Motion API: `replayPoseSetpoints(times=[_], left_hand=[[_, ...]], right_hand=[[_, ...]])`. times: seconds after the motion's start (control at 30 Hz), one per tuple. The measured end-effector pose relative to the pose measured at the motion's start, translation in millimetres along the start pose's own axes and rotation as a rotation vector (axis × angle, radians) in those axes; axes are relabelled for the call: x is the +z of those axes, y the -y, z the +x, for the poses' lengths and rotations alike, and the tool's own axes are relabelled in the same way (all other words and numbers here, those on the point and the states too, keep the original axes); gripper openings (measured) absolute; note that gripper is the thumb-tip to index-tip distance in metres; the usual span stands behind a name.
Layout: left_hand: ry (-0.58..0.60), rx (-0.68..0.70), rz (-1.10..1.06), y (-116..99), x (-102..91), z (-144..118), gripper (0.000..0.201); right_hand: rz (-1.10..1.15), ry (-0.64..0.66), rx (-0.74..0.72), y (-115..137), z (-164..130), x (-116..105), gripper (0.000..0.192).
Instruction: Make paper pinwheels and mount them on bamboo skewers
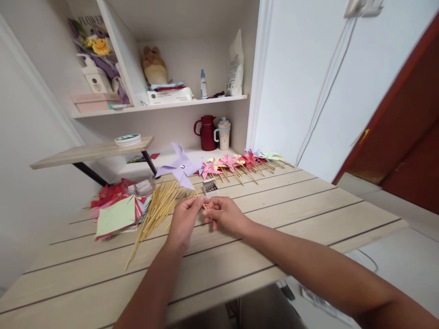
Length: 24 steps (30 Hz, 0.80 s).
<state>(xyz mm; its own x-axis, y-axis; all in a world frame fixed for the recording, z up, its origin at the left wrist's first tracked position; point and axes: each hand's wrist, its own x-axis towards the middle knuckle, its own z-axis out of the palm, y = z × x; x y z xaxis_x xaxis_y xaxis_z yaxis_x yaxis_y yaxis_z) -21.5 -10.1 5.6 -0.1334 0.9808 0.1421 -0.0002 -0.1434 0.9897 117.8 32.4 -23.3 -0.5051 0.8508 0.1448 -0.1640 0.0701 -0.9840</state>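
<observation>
A light purple paper pinwheel with a shiny pin at its centre stands tilted above the table, its thin wooden stick running down between my fingers. My left hand pinches that stick, and my right hand closes on its lower part just beside. Right behind my hands sits a small open box of metal pins. To the left lies a loose pile of wooden sticks. Next to it is a stack of coloured paper squares, pale green on top, with red pieces behind.
Finished pinwheels in pink, red, purple and pale green lie in a row at the table's back. Behind them stand a dark red jug and a speckled cup. A small raised shelf overhangs the back left.
</observation>
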Motion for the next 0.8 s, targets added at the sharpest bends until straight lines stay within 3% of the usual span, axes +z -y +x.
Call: replayPoseSetpoints(times=[0.27, 0.57, 0.67, 0.8], left_hand=[[-0.021, 0.090, 0.122, 0.0, 0.8, 1.2, 0.045], [-0.038, 0.169, 0.455, 8.9, 1.4, 3.3, 0.065], [0.027, 0.181, 0.515, 13.7, 0.9, 3.2, 0.056], [0.198, 0.163, 0.629, 20.9, 2.8, 1.5, 0.045]], right_hand=[[-0.040, -0.027, -0.017, 6.3, -2.3, 1.3, 0.022], [-0.054, -0.081, -0.056, 19.9, 5.0, -12.8, 0.032], [-0.087, -0.181, -0.063, 23.2, 13.7, -28.1, 0.035], [-0.220, -0.357, -0.062, 30.3, 28.4, -57.3, 0.033]])
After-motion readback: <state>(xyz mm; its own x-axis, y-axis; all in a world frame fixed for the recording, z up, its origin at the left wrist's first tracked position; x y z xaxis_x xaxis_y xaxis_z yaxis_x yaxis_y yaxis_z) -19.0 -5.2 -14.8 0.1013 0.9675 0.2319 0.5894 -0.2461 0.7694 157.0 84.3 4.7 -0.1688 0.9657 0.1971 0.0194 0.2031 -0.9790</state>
